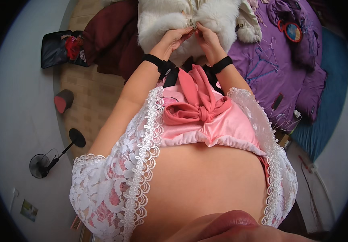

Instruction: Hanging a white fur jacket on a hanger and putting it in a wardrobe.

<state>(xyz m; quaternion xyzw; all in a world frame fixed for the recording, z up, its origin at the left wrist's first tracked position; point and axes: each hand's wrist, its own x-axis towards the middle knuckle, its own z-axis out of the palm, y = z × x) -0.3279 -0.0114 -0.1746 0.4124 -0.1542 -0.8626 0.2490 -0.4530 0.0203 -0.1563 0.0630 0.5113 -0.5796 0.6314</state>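
A white coat with thick fur trim (216, 18) lies at the top of the view, and both hands meet at its front zipper. My left hand (178, 36) and my right hand (205, 35) pinch small parts of the zipper (194, 25) between thumbs and fingers, nearly touching each other. Which wrist belongs to which side follows from the arms: left arm at left, right arm at right. Each wrist wears a black band. The coat's fur-cuffed sleeve (249, 31) extends to the right. The exact grip on the zipper's ends is too small to tell.
Dark red cloth (113, 36) lies left of the coat, beside an open black case (53, 50). Purple bedding (237, 60) at right holds blue hangers (263, 63), a red-framed mirror (293, 31) and a dark phone-like object (278, 101). A black standing fan (39, 165) is at lower left.
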